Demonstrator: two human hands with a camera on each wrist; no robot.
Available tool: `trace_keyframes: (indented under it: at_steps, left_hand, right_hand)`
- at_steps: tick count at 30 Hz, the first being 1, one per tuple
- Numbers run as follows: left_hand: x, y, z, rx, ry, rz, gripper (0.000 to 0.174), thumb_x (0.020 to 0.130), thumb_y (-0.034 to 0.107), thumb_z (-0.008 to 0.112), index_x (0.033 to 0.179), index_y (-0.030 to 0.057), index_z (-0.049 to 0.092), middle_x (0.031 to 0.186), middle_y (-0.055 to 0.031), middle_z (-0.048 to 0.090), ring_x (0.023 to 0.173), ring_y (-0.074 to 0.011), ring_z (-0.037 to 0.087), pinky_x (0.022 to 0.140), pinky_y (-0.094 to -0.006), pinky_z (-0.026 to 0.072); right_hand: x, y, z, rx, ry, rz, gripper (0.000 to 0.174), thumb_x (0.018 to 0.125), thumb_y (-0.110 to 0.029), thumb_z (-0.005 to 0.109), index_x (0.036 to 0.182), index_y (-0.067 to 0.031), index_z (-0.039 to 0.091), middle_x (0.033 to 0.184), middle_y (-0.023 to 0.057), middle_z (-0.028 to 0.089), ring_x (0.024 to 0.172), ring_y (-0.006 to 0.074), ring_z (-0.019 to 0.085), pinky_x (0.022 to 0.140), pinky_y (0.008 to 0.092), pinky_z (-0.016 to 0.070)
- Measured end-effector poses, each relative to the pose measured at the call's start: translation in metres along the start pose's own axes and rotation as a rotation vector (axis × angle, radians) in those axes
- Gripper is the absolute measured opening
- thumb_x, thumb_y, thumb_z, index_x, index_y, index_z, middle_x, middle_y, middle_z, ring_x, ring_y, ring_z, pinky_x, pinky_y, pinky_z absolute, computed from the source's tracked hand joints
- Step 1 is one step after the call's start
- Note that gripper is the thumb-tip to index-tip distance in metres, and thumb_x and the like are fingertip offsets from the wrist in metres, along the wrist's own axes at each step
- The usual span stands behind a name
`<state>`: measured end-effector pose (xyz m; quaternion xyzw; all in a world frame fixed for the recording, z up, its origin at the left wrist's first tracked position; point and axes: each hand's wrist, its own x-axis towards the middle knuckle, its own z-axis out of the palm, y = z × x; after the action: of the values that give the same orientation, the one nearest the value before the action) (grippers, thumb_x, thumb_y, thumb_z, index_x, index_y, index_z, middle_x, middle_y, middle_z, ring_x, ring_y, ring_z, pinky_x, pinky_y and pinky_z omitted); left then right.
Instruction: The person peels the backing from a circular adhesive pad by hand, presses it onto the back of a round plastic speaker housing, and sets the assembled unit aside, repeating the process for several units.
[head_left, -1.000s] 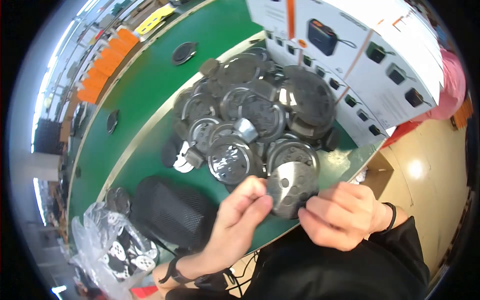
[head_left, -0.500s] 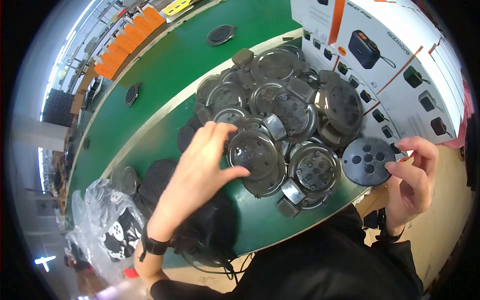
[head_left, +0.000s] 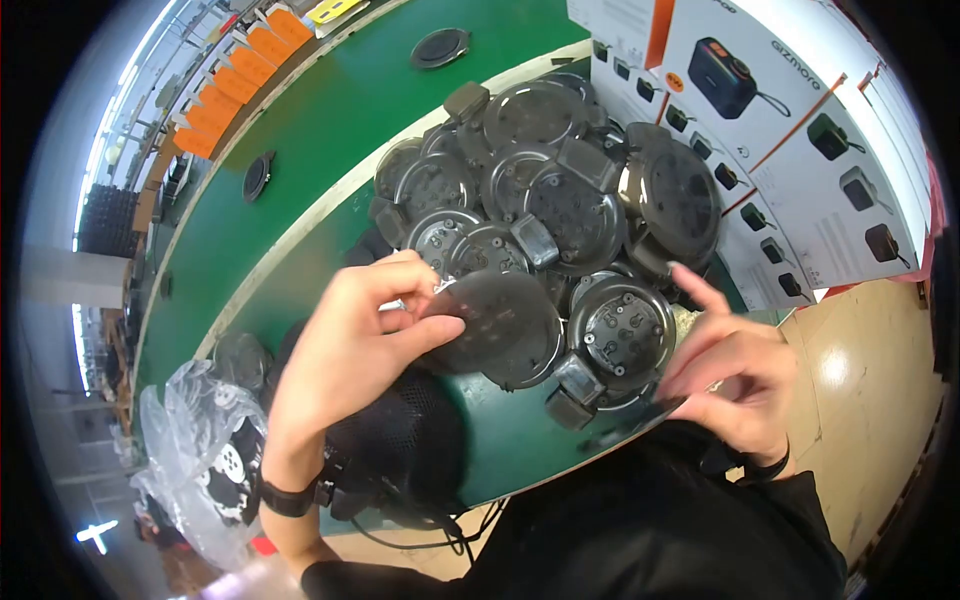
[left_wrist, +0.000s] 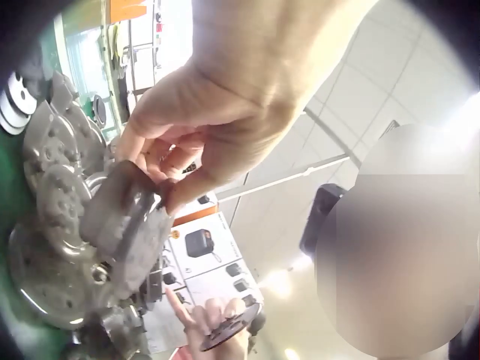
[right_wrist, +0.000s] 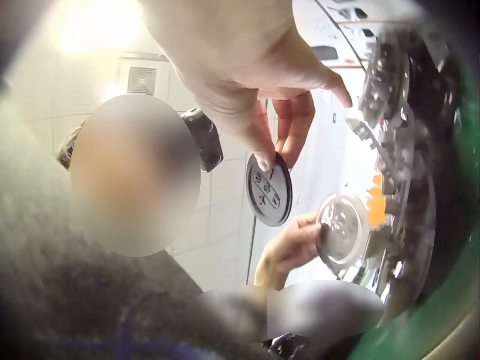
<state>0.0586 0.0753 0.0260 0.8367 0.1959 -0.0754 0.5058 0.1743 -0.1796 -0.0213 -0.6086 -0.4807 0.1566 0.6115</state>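
Observation:
My left hand pinches the edge of a translucent dark round plastic housing, tilted over the front of a pile of similar housings. In the left wrist view the thumb and fingers hold this housing by its rim. My right hand is at the table's front edge and pinches a thin black disc, nearly edge-on in the head view. The right wrist view shows the disc's face with its several markings, hanging from thumb and fingers while the index finger points away.
A white printed carton stands behind the pile at the right. Near my left forearm lie a black mesh item and a clear plastic bag of black and white parts. Round dark pieces lie farther back on the green table.
Earlier both hands were at the disc. The left hand then reached open over the pile and now holds a housing. The right hand has moved back left, turning the disc edge-on.

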Motion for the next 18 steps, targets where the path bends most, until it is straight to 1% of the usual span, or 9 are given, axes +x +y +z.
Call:
trace_keyframes:
  at_steps: [2, 4, 5, 6, 8, 11, 15, 17, 18]
  left_hand:
    - [-0.013, 0.007, 0.001, -0.287, -0.056, 0.034, 0.01, 0.067, -0.013, 0.06, 0.074, -0.0052, 0.057, 0.08, -0.0044, 0.049, 0.074, -0.0086, 0.048, 0.065, -0.0201, 0.0415]
    - [-0.021, 0.015, 0.007, -0.308, -0.081, 0.07, 0.005, 0.074, -0.008, 0.058, 0.073, -0.0056, 0.054, 0.079, -0.0024, 0.048, 0.072, -0.0056, 0.048, 0.061, -0.0185, 0.0427]
    - [-0.024, 0.017, 0.01, -0.32, -0.093, 0.09, 0.007, 0.077, -0.006, 0.057, 0.072, -0.0058, 0.053, 0.078, -0.0014, 0.047, 0.071, -0.0041, 0.048, 0.059, -0.0177, 0.0433]
    - [-0.026, 0.018, 0.013, -0.346, -0.081, 0.093, 0.005, 0.078, -0.006, 0.057, 0.074, -0.0057, 0.054, 0.079, -0.0016, 0.048, 0.071, -0.004, 0.048, 0.059, -0.0177, 0.0431]
    - [-0.029, 0.018, 0.015, -0.392, -0.056, 0.103, 0.001, 0.078, -0.005, 0.057, 0.078, -0.0056, 0.057, 0.081, -0.0021, 0.049, 0.071, -0.0036, 0.047, 0.059, -0.0175, 0.0426]
    - [-0.032, 0.01, 0.019, -0.485, -0.034, 0.166, 0.003, 0.08, -0.004, 0.055, 0.08, -0.0066, 0.057, 0.081, -0.0032, 0.049, 0.072, -0.0042, 0.047, 0.061, -0.0165, 0.0404]
    - [-0.036, 0.001, 0.02, -0.54, -0.027, 0.253, 0.008, 0.083, -0.002, 0.05, 0.084, -0.0061, 0.057, 0.082, -0.0037, 0.05, 0.069, -0.0048, 0.046, 0.065, -0.0172, 0.0387]
    - [-0.039, 0.005, 0.024, -0.67, -0.027, 0.171, 0.01, 0.084, 0.0, 0.049, 0.088, -0.0047, 0.058, 0.081, -0.0036, 0.052, 0.071, -0.005, 0.047, 0.067, -0.0178, 0.0388]
    - [-0.04, 0.007, 0.024, -0.734, -0.027, 0.129, 0.012, 0.085, 0.0, 0.049, 0.09, -0.004, 0.058, 0.08, -0.0035, 0.053, 0.072, -0.0052, 0.048, 0.068, -0.0182, 0.0389]
  right_hand:
    - [0.009, -0.002, 0.01, 0.083, -0.151, 0.003, 0.007, 0.068, -0.007, 0.07, 0.071, -0.0059, 0.064, 0.069, 0.0027, 0.062, 0.068, 0.0148, 0.059, 0.102, 0.0476, 0.0208]
    - [0.018, -0.004, 0.021, 0.135, -0.277, -0.053, 0.007, 0.069, -0.007, 0.069, 0.074, -0.0069, 0.064, 0.07, 0.0016, 0.06, 0.068, 0.0157, 0.059, 0.102, 0.0473, 0.0209]
    - [0.021, -0.006, 0.027, 0.191, -0.351, -0.098, 0.008, 0.07, -0.008, 0.068, 0.076, -0.0062, 0.063, 0.072, 0.0019, 0.058, 0.069, 0.0172, 0.058, 0.101, 0.0487, 0.023]
    - [0.021, -0.004, 0.034, 0.254, -0.378, -0.166, 0.011, 0.071, -0.007, 0.068, 0.079, -0.0044, 0.061, 0.075, 0.0042, 0.056, 0.069, 0.0197, 0.056, 0.09, 0.0424, 0.0374]
    - [0.021, -0.012, 0.044, 0.263, -0.37, -0.143, 0.004, 0.072, -0.004, 0.067, 0.074, -0.0015, 0.064, 0.072, 0.0058, 0.06, 0.059, 0.016, 0.056, 0.067, 0.0309, 0.0428]
    - [0.021, -0.007, 0.05, 0.228, -0.318, -0.192, 0.004, 0.073, -0.004, 0.066, 0.074, -0.0005, 0.064, 0.074, 0.0067, 0.06, 0.06, 0.0173, 0.056, 0.053, 0.0262, 0.0392]
    - [0.025, -0.007, 0.044, 0.251, -0.351, -0.24, 0.005, 0.073, -0.001, 0.064, 0.077, 0.0018, 0.063, 0.075, 0.0093, 0.06, 0.06, 0.0184, 0.056, 0.054, 0.0263, 0.0402]
    - [0.025, -0.007, 0.043, 0.282, -0.354, -0.269, 0.005, 0.074, 0.0, 0.062, 0.078, 0.0027, 0.063, 0.076, 0.0106, 0.06, 0.06, 0.0189, 0.056, 0.053, 0.0265, 0.0402]
    - [0.027, -0.007, 0.042, 0.269, -0.399, -0.3, 0.006, 0.074, 0.0, 0.061, 0.078, 0.0029, 0.063, 0.075, 0.0107, 0.059, 0.059, 0.0193, 0.056, 0.054, 0.0267, 0.0407]
